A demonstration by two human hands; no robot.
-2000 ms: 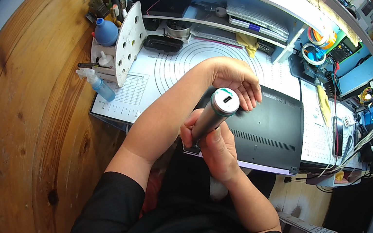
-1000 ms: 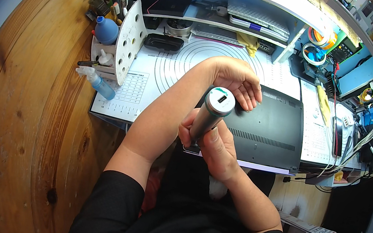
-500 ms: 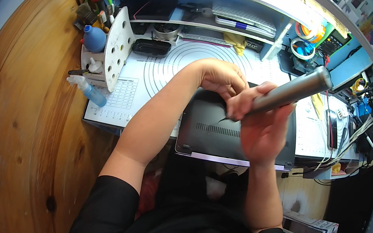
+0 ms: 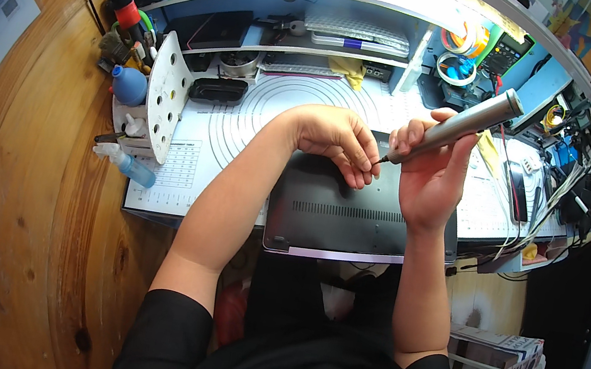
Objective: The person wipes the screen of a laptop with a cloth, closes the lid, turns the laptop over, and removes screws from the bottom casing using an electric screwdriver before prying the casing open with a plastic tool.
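A grey pen-style electric screwdriver (image 4: 465, 127) is held in my right hand (image 4: 432, 188), tilted so its handle points up and to the right. Its dark bit slants down to the left and meets the fingertips of my left hand (image 4: 330, 139). Those fingers are pinched together at the bit's tip; whatever lies between them is too small to make out. Beneath both hands a dark laptop (image 4: 319, 231) rests bottom side up, its long vent slot facing me. My hands hide part of its far half.
The laptop lies on a white printed work mat (image 4: 193, 117). At left stand a perforated tool holder (image 4: 166, 104), a blue air blower (image 4: 128, 86) and a spray bottle (image 4: 128, 166). A black case (image 4: 219, 90) sits beyond. Cables (image 4: 584, 186) and a multimeter (image 4: 506, 54) crowd the right.
My right hand has turned and moved slightly, so the screwdriver's bit now meets my left fingertips rather than pointing at the laptop. The view has shifted a little.
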